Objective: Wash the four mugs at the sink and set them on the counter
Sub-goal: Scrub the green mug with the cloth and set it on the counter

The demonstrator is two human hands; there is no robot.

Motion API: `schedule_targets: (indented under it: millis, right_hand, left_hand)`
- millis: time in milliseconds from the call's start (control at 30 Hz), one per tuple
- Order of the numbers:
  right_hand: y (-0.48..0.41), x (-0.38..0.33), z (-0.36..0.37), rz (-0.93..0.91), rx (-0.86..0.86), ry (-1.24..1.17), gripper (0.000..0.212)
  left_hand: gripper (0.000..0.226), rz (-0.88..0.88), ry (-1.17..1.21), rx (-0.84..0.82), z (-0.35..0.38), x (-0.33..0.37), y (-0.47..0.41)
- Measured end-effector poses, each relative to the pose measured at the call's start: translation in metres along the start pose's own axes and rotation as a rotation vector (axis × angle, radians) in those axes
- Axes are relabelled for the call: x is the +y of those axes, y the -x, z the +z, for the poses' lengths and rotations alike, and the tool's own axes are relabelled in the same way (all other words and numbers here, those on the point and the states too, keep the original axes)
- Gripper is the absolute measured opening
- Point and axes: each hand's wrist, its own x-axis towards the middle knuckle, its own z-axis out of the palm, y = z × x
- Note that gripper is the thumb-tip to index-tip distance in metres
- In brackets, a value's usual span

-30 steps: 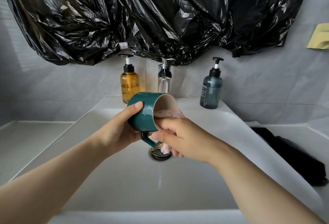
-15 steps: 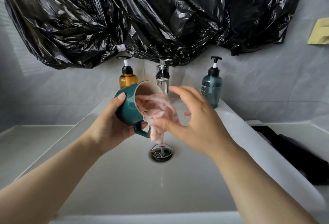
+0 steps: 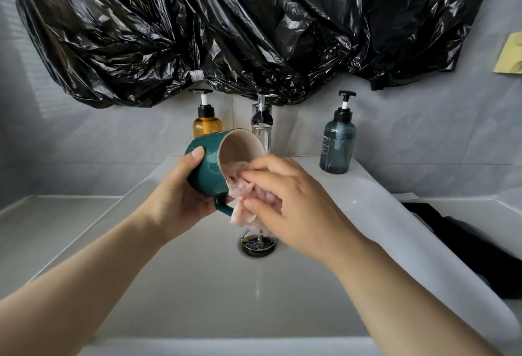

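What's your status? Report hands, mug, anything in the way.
Left hand grips mug, tilted over sink. Right hand presses cloth into its mouth. Tap close behind rim.

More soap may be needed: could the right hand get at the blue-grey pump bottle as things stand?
Probably yes. The blue-grey pump bottle stands uncovered on the sink's back rim, with nothing between it and the right hand; but that hand grips the cloth at the mug.
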Motion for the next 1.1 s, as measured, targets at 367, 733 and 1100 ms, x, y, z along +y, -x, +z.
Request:
schedule_targets:
  millis: [367,733,1100]
  right_hand:
    - [0.003,-0.008,-0.005,0.203,-0.35,-0.093,0.024]
    - [0.0,-0.004,0.0,0.057,-0.183,-0.101,0.03]
    - [0.002,-0.017,-0.004,-0.042,-0.261,0.286,0.029]
  left_hand:
    - [0.086,-0.056,-0.072,-0.038,0.006,-0.005,0.002]
    - [0.077,-0.039,-0.004,-0.117,0.008,0.004,0.004]
    - [0.11,-0.282,-0.03,-0.031,0.006,0.014,0.005]
